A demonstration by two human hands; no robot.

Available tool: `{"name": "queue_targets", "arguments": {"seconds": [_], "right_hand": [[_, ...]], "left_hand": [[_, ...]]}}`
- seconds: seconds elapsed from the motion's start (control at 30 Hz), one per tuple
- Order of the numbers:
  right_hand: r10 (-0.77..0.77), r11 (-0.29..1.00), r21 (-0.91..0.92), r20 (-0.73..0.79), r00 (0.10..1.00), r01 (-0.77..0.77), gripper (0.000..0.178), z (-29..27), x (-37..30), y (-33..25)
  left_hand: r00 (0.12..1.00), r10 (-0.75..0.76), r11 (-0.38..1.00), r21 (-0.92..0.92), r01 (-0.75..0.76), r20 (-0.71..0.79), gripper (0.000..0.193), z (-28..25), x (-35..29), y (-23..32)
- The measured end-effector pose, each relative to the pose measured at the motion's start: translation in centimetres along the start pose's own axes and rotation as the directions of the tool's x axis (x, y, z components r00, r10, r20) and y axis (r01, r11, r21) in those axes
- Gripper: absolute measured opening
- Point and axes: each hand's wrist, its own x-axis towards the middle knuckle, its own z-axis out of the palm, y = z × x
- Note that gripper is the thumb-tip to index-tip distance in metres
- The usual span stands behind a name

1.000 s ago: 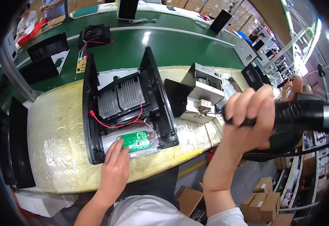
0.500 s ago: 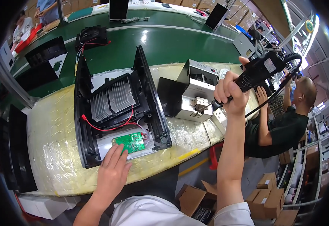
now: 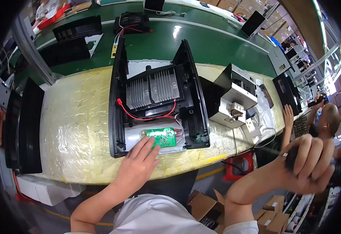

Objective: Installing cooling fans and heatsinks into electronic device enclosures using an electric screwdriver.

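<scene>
My right hand (image 3: 310, 165) is closed round a black electric screwdriver (image 3: 291, 160), out at the lower right beyond the table edge; motion blurs its bit. With fingers stretched out, my left hand (image 3: 137, 165) rests its fingertips on the near edge of a green circuit board (image 3: 165, 139). The board lies flat at the near end of a black plastic housing (image 3: 199, 105). Behind it in the housing sits a finned metal heat sink (image 3: 153, 91). A red wire lead (image 3: 141, 118) loops between them, its connector loose on the left side.
Right of the housing stands a small white-and-black box-shaped machine (image 3: 232, 97) with a metal piece on its front. Black panels (image 3: 28, 128) stand at the left. A green conveyor (image 3: 155, 43) runs behind. A co-worker (image 3: 330, 119) is at the right, one hand on the table.
My right hand has swung the screwdriver from the box-shaped machine down and right, past the table edge. The view has turned, shifting things on the table rightward. My left hand stays at the board.
</scene>
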Motion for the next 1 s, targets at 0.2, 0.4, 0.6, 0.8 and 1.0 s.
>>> {"name": "queue_targets", "arguments": {"seconds": [0.2,0.4,0.6,0.8,1.0], "right_hand": [[0.210,0.975,0.037,0.152,0.966,-0.218,0.033,4.8,-4.1,7.1],[0.394,0.917,-0.106,0.075,0.916,-0.385,0.056,5.3,-7.7,13.2],[0.314,0.926,-0.284,0.213,0.925,-0.249,0.071,4.0,-7.3,14.3],[0.346,0.899,-0.374,0.294,0.891,-0.226,0.070,4.7,-7.3,13.3],[0.332,0.882,-0.438,0.315,0.889,-0.174,0.055,6.6,-6.5,10.9]], "left_hand": [[0.999,0.050,0.996,0.076,-0.049,-0.007,0.034,1.2,0.4,-0.9],[1.000,0.031,0.998,0.061,-0.031,-0.002,0.034,1.1,0.2,-0.4],[1.000,0.013,0.998,0.066,-0.013,-0.011,0.034,1.4,0.6,0.0],[0.998,0.042,0.999,0.019,-0.041,-0.041,0.033,0.8,0.2,0.0],[0.991,0.104,0.991,-0.075,-0.110,-0.079,0.032,0.0,-0.3,0.6]]}}
